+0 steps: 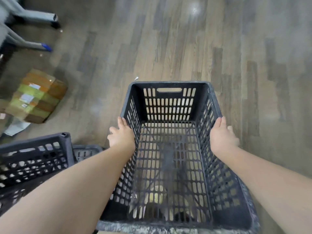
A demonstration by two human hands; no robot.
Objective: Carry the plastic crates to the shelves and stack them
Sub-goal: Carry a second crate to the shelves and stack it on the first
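A black slotted plastic crate [168, 102] fills the middle of the view, held above the wooden floor with its open top toward me. My left hand [121, 134] grips its left rim and my right hand [222, 135] grips its right rim. The crate is empty; the floor shows through its mesh bottom. Two more black crates [33, 157] stand at the lower left, one partly behind the other.
A taped cardboard box [38, 97] lies on the floor at the left. Grey metal legs [33, 16] of furniture reach in at the top left. Wooden floor [185, 39] stretches ahead and to the right.
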